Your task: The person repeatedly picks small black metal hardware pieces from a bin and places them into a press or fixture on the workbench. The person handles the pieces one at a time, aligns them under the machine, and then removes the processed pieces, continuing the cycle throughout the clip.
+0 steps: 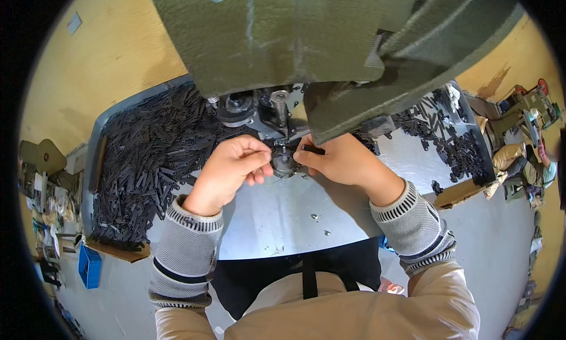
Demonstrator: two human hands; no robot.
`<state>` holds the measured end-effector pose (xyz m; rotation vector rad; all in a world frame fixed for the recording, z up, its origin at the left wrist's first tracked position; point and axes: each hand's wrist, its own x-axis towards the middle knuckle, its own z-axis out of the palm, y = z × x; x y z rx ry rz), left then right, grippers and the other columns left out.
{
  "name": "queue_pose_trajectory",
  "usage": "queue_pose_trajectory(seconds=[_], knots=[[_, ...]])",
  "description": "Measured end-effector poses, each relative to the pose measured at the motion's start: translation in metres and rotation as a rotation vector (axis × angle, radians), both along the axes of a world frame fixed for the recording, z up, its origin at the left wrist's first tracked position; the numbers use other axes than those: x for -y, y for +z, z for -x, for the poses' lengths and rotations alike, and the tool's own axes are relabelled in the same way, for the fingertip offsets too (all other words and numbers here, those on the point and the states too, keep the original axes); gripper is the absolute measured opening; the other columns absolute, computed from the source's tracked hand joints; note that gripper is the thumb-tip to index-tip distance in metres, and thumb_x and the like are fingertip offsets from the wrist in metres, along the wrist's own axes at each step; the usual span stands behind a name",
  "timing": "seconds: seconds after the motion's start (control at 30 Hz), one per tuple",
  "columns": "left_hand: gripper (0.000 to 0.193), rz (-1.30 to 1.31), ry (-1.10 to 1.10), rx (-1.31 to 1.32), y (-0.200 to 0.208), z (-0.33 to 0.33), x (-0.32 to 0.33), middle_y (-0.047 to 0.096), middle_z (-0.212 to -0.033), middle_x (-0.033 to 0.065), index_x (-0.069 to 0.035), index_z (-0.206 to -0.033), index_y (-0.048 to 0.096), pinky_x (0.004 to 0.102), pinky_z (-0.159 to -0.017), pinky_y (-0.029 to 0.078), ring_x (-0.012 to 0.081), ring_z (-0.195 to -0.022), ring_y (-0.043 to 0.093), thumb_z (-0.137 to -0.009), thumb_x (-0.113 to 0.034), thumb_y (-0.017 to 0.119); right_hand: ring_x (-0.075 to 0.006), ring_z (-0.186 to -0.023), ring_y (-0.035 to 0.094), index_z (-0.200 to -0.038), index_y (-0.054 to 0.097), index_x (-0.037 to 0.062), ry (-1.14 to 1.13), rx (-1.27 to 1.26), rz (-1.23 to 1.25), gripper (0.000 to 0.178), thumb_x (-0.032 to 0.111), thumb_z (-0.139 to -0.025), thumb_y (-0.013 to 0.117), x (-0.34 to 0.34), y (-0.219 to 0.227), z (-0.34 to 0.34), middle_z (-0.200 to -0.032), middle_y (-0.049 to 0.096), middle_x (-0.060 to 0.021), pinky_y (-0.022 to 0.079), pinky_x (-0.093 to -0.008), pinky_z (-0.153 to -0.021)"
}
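Nearest, a beige garment (306,310) is seen, and grey knitted oversleeves (186,251) are worn on both forearms. Beyond them the bare metal of the bench (277,225) is crossed by shadow, and a few small shiny scraps (314,217) are scattered on it.

The left hand (230,168) is held at the left side of a round dark base (284,164). Its thumb and index finger are brought together at the tips, the other fingers curled beneath; whether anything is pinched there cannot be told. By the right hand (346,160), at the base's right side, a dark flat strip (312,149) is pinched between thumb and fingers, just beside the base.

Just above the hands, metal fittings (280,101) are mounted below the large olive-green machine body (277,39), by which the upper middle is filled.

To the left, a broad heap of dark flat strips (147,157) is spread on the bench; to the right, smaller dark parts (463,157) are strewn more loosely. A blue crate (90,267) is placed on the floor at the left. Farther off, a yellow wall (112,51) is seen, and at the far right a seated co-worker (548,170) is partly shown.
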<state>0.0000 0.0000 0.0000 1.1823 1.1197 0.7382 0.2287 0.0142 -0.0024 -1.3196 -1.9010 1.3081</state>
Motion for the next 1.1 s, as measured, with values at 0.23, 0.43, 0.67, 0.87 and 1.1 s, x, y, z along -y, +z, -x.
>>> queue_pose_trajectory(seconds=[0.23,0.43,0.67,0.87,1.1], knots=[[0.011,0.013,0.049,0.031,0.001,-0.001,0.005,0.065,-0.072,0.007,-0.002,-0.089,0.059,0.0185,-0.048,0.043,0.0087,-0.056,0.058,-0.089,-0.012,0.062,-0.0258,-0.075,0.064,-0.089,0.068,0.0031,-0.181,0.019,-0.378,0.015,0.01,-0.075,0.069,0.013,0.019,-0.054,-0.083,0.066,-0.0119,0.049,-0.0332,-0.07],[0.01,-0.012,0.04,0.03,0.002,-0.002,0.005,0.066,-0.073,0.0083,0.0,-0.088,0.059,0.0198,-0.049,0.044,0.0103,-0.057,0.059,-0.089,-0.01,0.062,-0.0284,-0.077,0.062,-0.087,0.068,0.0033,-0.099,0.259,-0.51,0.014,0.007,-0.074,0.069,0.026,0.012,-0.067,-0.089,0.062,-0.0115,0.05,-0.035,-0.068],[0.01,-0.003,0.037,0.066,0.001,0.0,0.006,0.065,-0.072,0.0085,0.0,-0.087,0.059,0.0203,-0.051,0.045,0.0105,-0.058,0.06,-0.089,-0.009,0.062,-0.0298,-0.074,0.06,-0.083,0.068,0.0043,-0.041,0.275,-0.523,0.009,0.009,-0.075,0.069,0.02,0.01,-0.051,-0.081,0.062,-0.0106,0.049,-0.0359,-0.069],[0.011,-0.008,0.045,0.054,0.0,-0.002,0.005,0.064,-0.069,0.0063,-0.001,-0.088,0.059,0.018,-0.047,0.044,0.0083,-0.054,0.057,-0.09,-0.012,0.062,-0.0291,-0.075,0.059,-0.087,0.065,0.0014,-0.043,0.118,-0.404,0.012,0.012,-0.081,0.064,0.014,0.018,-0.045,-0.077,0.064,-0.0148,0.047,-0.0346,-0.072],[0.015,-0.073,0.088,0.157,0.0,0.007,0.003,0.061,-0.07,0.0025,-0.002,-0.092,0.06,0.0188,-0.053,0.042,0.0065,-0.057,0.052,-0.092,-0.017,0.062,-0.0264,-0.082,0.062,-0.091,0.065,0.0031,0.055,0.125,-0.213,0.016,0.017,-0.082,0.065,0.004,0.017,-0.032,-0.087,0.065,-0.0145,0.048,-0.0344,-0.072]])
